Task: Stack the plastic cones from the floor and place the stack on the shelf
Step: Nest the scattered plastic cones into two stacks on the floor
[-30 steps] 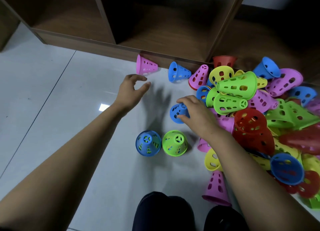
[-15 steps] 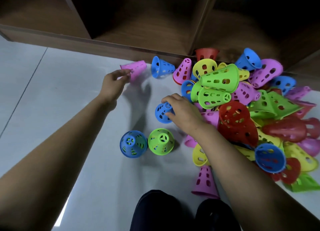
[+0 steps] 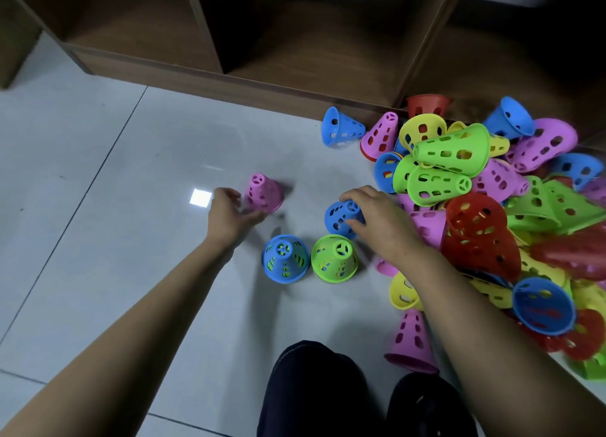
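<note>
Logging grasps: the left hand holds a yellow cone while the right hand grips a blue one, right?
Not quite: in the head view the left hand holds a pink cone, not yellow. The right hand does grip a blue cone.

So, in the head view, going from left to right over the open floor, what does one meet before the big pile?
The left hand → pink cone it holds → upright blue cone → upright green cone → right hand, gripping a tilted blue cone that overlaps the green one.
</note>
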